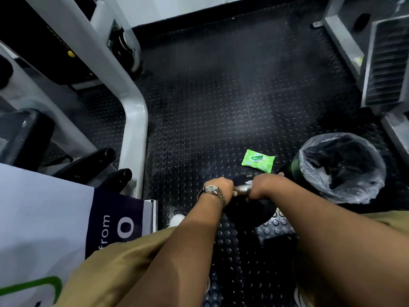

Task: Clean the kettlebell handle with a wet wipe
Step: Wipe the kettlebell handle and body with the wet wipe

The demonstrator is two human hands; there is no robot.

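While the left hand [218, 188] gripped the kettlebell handle [241, 189], the right hand [264, 185] clasped a white wet wipe [248, 182] around it, the green wipes pack [257, 160] lying just beyond.

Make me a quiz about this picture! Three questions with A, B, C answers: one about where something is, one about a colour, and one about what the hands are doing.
1. Where is the pack of wipes?
A. in a hand
B. on the floor, near the lined bin
C. on a shelf

2. What colour is the pack?
A. red
B. green
C. blue

3. What are the left hand and right hand doing?
A. both grip the kettlebell handle
B. both lie flat on the ground
C. both hang loose

Answers:
1. B, because the pack lies flat on the studded floor, just beyond the hands and left of the bin.
2. B, because its wrapper is bright green.
3. A, because both hands are curled round the silvery bar, one at each end.
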